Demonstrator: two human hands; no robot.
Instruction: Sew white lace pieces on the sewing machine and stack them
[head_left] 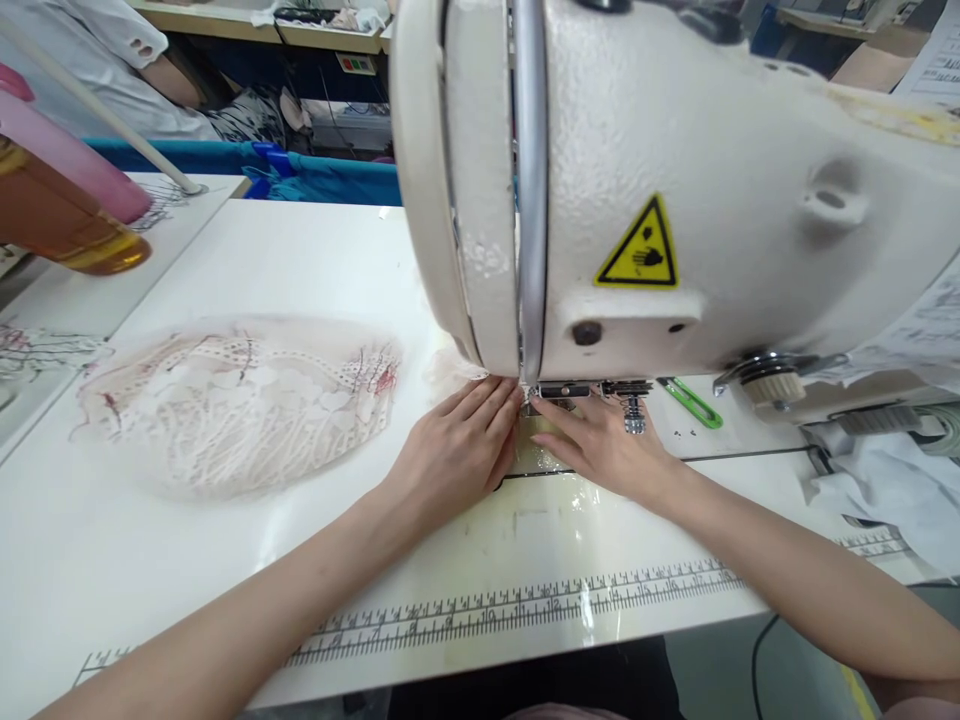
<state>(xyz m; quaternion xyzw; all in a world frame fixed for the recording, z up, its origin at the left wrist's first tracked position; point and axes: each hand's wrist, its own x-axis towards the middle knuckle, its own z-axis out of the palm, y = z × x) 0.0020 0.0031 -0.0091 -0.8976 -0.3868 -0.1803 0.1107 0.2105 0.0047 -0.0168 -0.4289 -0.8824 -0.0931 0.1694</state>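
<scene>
A white sewing machine (675, 180) fills the upper right, its head coming down over both my hands. My left hand (461, 435) lies flat left of the needle area, fingers stretched forward on a pale, sheer fabric (450, 372). Most of that fabric is hidden by the hand and the machine head. My right hand (607, 440) rests right of the needle area, fingers apart, index fingertip close to the presser foot. Whether a bit of fabric lies under its fingertips is hidden. A white lace piece (255, 410) with reddish threads along its edges lies to the left.
A green thread snipper (690, 402) lies right of the needle area. A printed ruler (487, 615) runs along the table's front edge. Bottles with pink (112, 170) and amber (67, 215) contents stand at the left. Another person's sleeve (120, 30) shows behind. White cloth (892, 490) lies at the right.
</scene>
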